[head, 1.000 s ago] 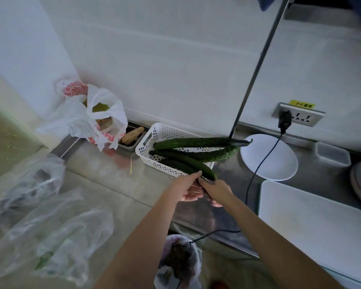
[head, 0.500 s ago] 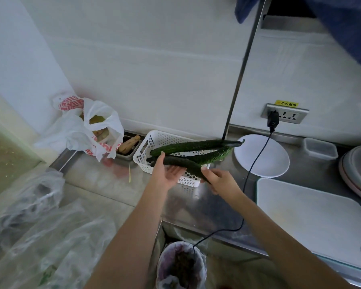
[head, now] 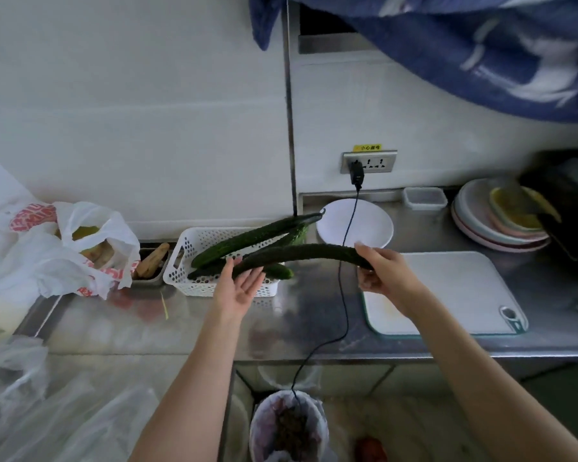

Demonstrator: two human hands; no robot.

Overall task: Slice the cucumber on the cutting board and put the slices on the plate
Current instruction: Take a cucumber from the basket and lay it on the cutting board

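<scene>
A long dark green cucumber (head: pixel 301 254) hangs level above the counter, and my right hand (head: pixel 382 273) grips its right end. My left hand (head: pixel 239 285) is spread flat under its left part, palm up and fingers apart, beside the white perforated basket (head: pixel 194 278). More cucumbers (head: pixel 247 240) lie across that basket. The white cutting board (head: pixel 454 288) lies on the steel counter to the right, partly under my right hand. The round white plate (head: pixel 371 225) sits behind it against the wall.
A black charger cable (head: pixel 342 288) runs from the wall socket (head: pixel 369 161) over the plate and counter edge. White plastic bags (head: pixel 64 248) at left, a small clear container (head: pixel 424 197), stacked plates (head: pixel 501 225) at right. A lined bin (head: pixel 289 425) stands below.
My right hand has lifted one cucumber out of the basket and carried it right toward the cutting board. My left hand has opened under it. The view swung right.
</scene>
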